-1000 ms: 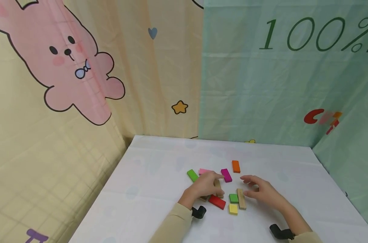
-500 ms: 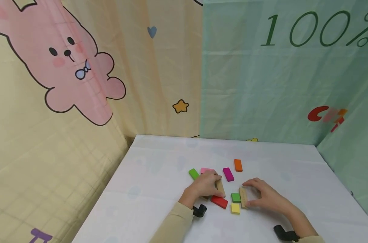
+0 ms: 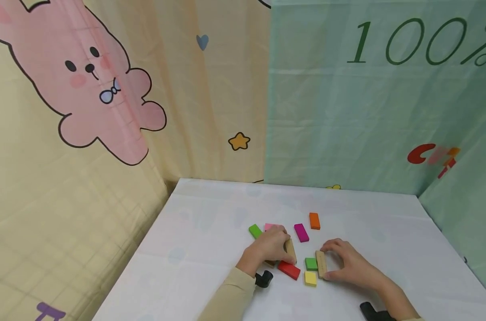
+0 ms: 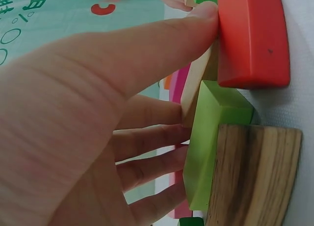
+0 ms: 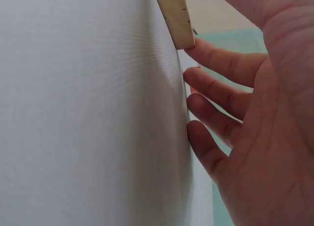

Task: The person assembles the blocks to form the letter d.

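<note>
In the head view my left hand spans a plain wooden block, index finger at its far end and thumb at its near end. The left wrist view shows that thumb beside a red block, with a light green block and a dark-grained brown block under the palm. My right hand pinches another wooden block end to end, between thumb and index finger. Its other fingers are loosely bent in the right wrist view. A green block lies against this block's left side.
A yellow block lies in front of the green one. Farther back are a magenta block, an orange block and a pink block, partly behind my left hand. All lie on a white-covered table with curtains behind.
My right hand has come in to the wooden block, and its thumb and index finger now meet the ends. The left index finger has drawn down from pointing outward onto its block.
</note>
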`<state>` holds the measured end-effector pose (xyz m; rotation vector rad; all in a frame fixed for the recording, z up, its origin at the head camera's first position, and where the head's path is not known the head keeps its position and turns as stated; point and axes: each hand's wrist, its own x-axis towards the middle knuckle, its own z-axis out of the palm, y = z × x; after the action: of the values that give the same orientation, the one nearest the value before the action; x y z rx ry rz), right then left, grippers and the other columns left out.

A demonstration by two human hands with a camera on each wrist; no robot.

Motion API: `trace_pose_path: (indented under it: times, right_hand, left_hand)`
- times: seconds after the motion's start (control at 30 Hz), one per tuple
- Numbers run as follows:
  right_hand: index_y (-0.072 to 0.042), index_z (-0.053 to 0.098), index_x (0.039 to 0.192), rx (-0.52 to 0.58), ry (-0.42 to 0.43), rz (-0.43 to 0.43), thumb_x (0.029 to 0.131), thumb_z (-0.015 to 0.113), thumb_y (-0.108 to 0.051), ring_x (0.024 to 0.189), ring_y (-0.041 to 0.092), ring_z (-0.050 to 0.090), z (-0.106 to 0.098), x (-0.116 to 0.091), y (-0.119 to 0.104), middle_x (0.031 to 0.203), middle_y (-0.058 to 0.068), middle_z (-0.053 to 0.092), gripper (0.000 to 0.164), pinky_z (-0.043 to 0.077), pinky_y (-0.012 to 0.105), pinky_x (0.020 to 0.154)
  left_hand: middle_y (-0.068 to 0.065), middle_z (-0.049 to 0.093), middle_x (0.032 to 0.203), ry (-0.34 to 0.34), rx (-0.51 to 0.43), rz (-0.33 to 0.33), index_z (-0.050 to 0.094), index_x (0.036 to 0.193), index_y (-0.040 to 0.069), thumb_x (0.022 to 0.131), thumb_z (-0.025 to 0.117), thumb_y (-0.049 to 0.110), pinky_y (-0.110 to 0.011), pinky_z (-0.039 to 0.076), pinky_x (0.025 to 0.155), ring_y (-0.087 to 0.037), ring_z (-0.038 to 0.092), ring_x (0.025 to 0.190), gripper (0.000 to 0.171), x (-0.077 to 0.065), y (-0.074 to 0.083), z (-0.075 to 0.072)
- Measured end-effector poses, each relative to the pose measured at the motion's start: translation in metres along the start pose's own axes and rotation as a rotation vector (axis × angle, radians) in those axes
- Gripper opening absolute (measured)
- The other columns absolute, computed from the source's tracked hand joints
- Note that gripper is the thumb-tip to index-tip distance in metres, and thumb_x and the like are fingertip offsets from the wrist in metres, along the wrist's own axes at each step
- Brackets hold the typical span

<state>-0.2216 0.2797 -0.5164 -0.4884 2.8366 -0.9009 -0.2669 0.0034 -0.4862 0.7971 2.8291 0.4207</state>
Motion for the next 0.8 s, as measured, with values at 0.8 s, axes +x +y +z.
trace_pose_path:
  times: [0.8]
  right_hand:
    - [-0.031, 0.063, 0.124, 0.019, -0.005, -0.007, 0.070, 0.086, -0.057, 0.128, 0.031, 0.042, -0.0026, -0.0014, 0.0003, 0.137, -0.001, 0.048, 0.064, 0.041, 0.063, 0.101]
  left_hand:
    - [0.008, 0.053, 0.108, 0.054, 0.070, 0.097, 0.072, 0.118, 0.019, 0.076, 0.081, 0.052, -0.019, 0.046, 0.072, -0.006, 0.045, 0.097, 0.054, 0.0058, -0.0031, 0.0084]
